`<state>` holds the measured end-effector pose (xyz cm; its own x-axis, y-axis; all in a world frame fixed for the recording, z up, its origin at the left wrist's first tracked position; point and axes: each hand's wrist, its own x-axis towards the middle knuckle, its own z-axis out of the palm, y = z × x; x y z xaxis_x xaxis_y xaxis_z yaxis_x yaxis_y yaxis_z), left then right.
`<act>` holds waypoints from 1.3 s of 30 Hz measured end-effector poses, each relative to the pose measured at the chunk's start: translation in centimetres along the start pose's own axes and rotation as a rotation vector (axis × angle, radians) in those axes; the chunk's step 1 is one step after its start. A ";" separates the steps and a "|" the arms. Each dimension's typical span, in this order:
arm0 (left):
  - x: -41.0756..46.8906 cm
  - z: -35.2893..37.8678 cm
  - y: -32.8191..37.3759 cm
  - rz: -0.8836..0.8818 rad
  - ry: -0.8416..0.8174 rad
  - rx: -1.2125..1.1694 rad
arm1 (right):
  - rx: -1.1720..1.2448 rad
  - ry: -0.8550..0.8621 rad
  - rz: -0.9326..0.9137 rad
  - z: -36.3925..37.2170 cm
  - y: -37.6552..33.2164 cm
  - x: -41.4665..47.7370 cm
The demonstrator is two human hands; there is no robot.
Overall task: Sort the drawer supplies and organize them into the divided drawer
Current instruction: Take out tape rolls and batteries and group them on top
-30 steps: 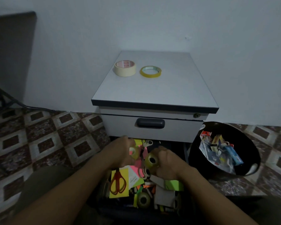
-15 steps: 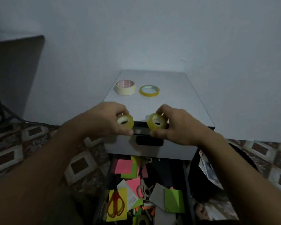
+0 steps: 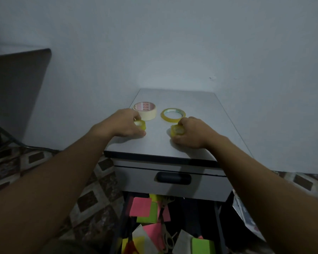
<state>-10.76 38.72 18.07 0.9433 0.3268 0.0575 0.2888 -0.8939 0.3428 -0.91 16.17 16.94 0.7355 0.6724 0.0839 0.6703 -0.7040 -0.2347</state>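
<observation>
- The left hand (image 3: 125, 123) rests on the grey cabinet top (image 3: 200, 110), with thumb and fingers pinched round a small yellowish tape roll (image 3: 140, 124) that touches the surface
- The right hand (image 3: 191, 133) sits a little way to the right, its fingers curled and clamped on a second small tape roll (image 3: 177, 130), which is tipped on edge against the top
- A cream masking tape roll (image 3: 145, 110) lies flat just behind the left hand, and a thin yellow tape ring (image 3: 173, 115) lies flat just behind the right hand, with a gap between the two
- Under the top there is a closed drawer front (image 3: 173, 191) with a dark handle (image 3: 173, 178)
- Below it the open drawer (image 3: 124, 213) juts toward the person, jumbled with pink sticky notes (image 3: 140, 207), green sticky notes (image 3: 203, 245) and grey-handled scissors (image 3: 168, 237)
- Both forearms cross in front of the patterned floor tiles (image 3: 92, 198) and cover parts of the drawer's sides
- The near end of the open drawer is cut off at the bottom, and I cannot tell whether it has dividers
- Something red at the very bottom edge is too cropped to name
- A dark bin (image 3: 228, 217) holding papers is mostly hidden behind the right forearm
- A dark table (image 3: 17, 70) stands at far left, hard to make out in the dim light
</observation>
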 end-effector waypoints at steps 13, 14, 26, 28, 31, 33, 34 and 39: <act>1.1 0.8 -2.1 -0.060 -0.007 -0.092 | 0.066 0.120 0.055 1.3 0.7 2.0; 1.0 0.8 -2.1 -0.066 -0.006 -0.094 | 0.072 0.131 0.057 1.4 0.7 2.0; -0.3 1.1 -1.9 -0.097 0.062 -0.154 | 0.093 0.151 0.077 1.7 0.7 1.6; -0.9 0.9 -1.6 -0.051 0.141 -0.127 | 0.100 0.177 0.074 1.6 0.7 1.1; -2.1 0.4 -0.7 0.009 0.295 -0.112 | 0.060 0.345 0.047 1.0 0.5 -0.1; -3.3 0.2 0.3 0.040 0.358 -0.150 | 0.075 0.479 0.015 0.5 0.2 -1.2; -4.0 0.2 1.0 0.050 0.373 -0.181 | 0.096 0.524 -0.007 0.3 0.0 -1.8; -8.2 2.4 4.1 0.074 0.314 -0.309 | 0.252 0.545 -0.088 1.1 -1.2 -6.2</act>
<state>-16.94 31.60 16.81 0.8507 0.3849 0.3580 0.1146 -0.8005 0.5883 -6.39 13.17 15.63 0.6674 0.4648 0.5818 0.7360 -0.5305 -0.4205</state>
